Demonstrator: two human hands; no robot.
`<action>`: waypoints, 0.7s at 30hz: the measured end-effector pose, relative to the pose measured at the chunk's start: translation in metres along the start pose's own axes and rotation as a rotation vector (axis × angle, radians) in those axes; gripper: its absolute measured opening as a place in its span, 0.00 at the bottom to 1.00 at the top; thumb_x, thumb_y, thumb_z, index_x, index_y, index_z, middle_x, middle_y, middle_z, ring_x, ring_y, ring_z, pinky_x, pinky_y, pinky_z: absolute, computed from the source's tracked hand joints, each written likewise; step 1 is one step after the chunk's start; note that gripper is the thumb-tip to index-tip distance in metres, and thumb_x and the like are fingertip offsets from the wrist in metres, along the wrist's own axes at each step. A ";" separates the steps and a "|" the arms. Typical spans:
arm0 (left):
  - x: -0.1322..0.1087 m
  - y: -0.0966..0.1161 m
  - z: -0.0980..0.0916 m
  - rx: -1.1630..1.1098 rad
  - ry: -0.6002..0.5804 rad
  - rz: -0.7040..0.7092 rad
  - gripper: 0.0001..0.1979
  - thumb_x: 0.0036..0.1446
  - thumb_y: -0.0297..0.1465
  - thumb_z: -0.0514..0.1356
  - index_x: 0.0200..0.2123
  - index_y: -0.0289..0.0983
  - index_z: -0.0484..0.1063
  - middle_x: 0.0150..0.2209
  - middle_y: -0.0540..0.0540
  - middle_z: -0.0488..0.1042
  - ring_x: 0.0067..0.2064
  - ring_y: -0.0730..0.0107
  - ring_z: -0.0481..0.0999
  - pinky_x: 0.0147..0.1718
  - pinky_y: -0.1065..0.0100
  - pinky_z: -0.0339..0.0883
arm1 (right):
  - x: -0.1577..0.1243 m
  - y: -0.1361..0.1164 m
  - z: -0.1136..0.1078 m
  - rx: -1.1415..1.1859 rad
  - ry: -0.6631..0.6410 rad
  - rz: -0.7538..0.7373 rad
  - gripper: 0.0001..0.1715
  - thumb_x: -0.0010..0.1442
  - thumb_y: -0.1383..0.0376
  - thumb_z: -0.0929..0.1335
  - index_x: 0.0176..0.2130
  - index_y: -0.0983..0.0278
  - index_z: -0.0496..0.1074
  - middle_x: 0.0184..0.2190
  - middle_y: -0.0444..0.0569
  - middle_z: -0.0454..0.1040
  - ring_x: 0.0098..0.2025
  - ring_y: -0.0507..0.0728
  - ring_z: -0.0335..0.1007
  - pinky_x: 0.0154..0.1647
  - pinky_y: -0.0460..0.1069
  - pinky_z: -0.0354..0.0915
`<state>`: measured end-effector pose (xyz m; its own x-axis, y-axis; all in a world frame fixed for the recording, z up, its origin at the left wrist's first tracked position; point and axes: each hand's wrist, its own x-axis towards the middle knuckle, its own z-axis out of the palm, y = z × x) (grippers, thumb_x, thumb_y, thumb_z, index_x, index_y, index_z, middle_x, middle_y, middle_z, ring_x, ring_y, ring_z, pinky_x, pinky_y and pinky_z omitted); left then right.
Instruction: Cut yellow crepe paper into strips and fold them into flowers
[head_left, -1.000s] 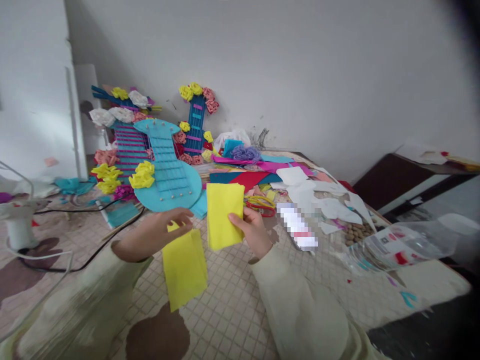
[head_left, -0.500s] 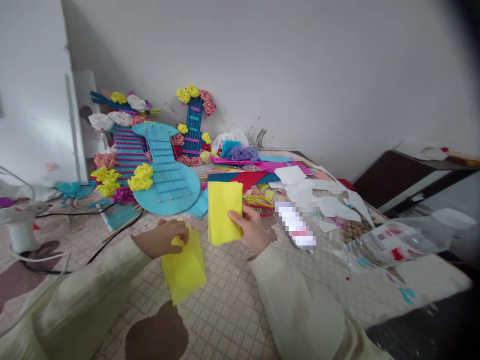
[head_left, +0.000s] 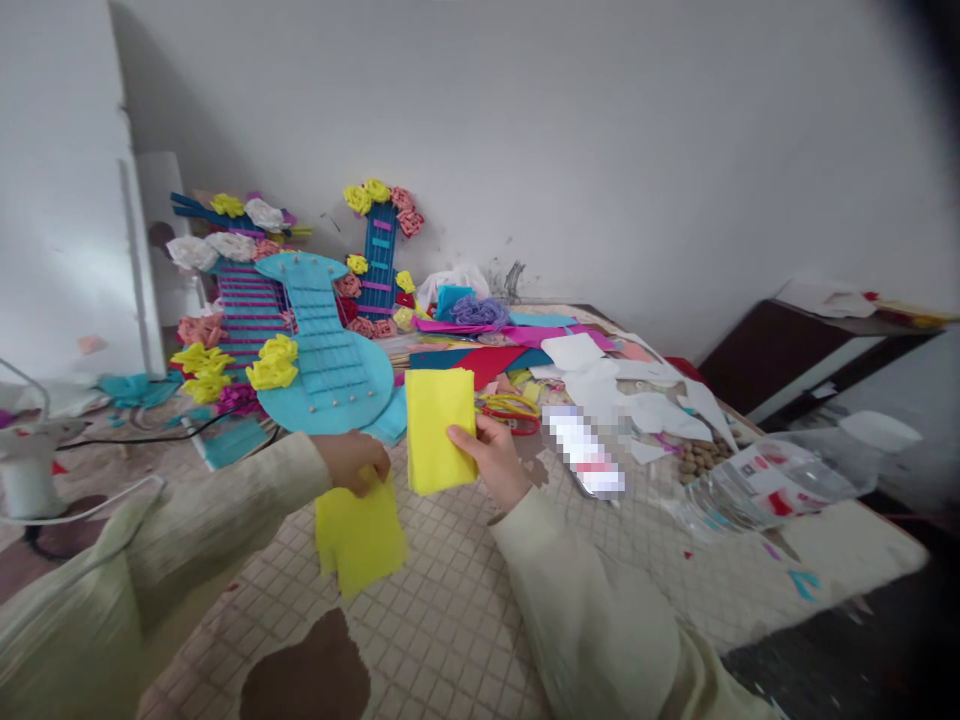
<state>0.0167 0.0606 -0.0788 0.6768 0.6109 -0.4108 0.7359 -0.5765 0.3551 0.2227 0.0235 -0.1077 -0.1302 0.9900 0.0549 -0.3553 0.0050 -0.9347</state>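
Note:
My right hand holds a folded-looking stack of bright yellow paper upright by its right edge, thumb in front. To the left and lower, my left hand has its fingers closed over the top edge of thin yellow paper sheets. These sheets look slightly see-through and overlap unevenly; their lower edge is near the tabletop. How many sheets the left fingers pinch is hidden. Behind the stack, scissors with yellow and red handles lie on the table.
Blue guitar-shaped craft with yellow paper flowers stands at back left. A phone, white paper scraps and a clear plastic bottle lie to the right. A white glue gun-like device with cables sits far left.
My left hand has moved down and slightly right, its fingers now closed on the sheets' top edge. The right hand keeps the stack nearly still; the view has shifted slightly.

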 end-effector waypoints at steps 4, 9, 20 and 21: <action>0.000 0.005 0.001 0.055 0.068 -0.065 0.14 0.33 0.25 0.64 0.30 0.40 0.73 0.35 0.47 0.76 0.38 0.57 0.72 0.36 0.65 0.59 | 0.000 0.001 0.001 0.001 -0.011 -0.004 0.13 0.43 0.60 0.72 0.31 0.64 0.73 0.30 0.45 0.75 0.30 0.55 0.69 0.33 0.50 0.65; 0.003 0.001 0.009 0.088 0.112 -0.139 0.20 0.29 0.29 0.67 0.32 0.38 0.70 0.35 0.45 0.73 0.38 0.55 0.71 0.35 0.63 0.58 | 0.000 0.000 0.001 0.003 -0.006 -0.005 0.13 0.43 0.59 0.72 0.29 0.64 0.72 0.30 0.45 0.75 0.30 0.55 0.69 0.33 0.50 0.65; -0.010 -0.004 -0.004 -0.291 0.200 -0.036 0.04 0.35 0.30 0.63 0.20 0.38 0.71 0.26 0.50 0.73 0.32 0.66 0.71 0.32 0.69 0.59 | 0.002 -0.002 -0.002 0.030 0.023 -0.019 0.16 0.43 0.60 0.72 0.33 0.65 0.73 0.30 0.47 0.75 0.31 0.57 0.70 0.33 0.50 0.66; -0.016 -0.008 -0.009 -0.367 0.229 -0.038 0.05 0.36 0.32 0.63 0.20 0.38 0.71 0.23 0.52 0.73 0.29 0.68 0.71 0.29 0.71 0.59 | 0.002 -0.003 -0.003 0.059 0.039 -0.025 0.16 0.42 0.60 0.72 0.33 0.66 0.73 0.30 0.47 0.75 0.31 0.57 0.71 0.34 0.50 0.67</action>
<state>0.0004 0.0603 -0.0680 0.6055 0.7565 -0.2472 0.6909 -0.3455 0.6350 0.2259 0.0263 -0.1059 -0.0847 0.9944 0.0630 -0.4121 0.0226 -0.9109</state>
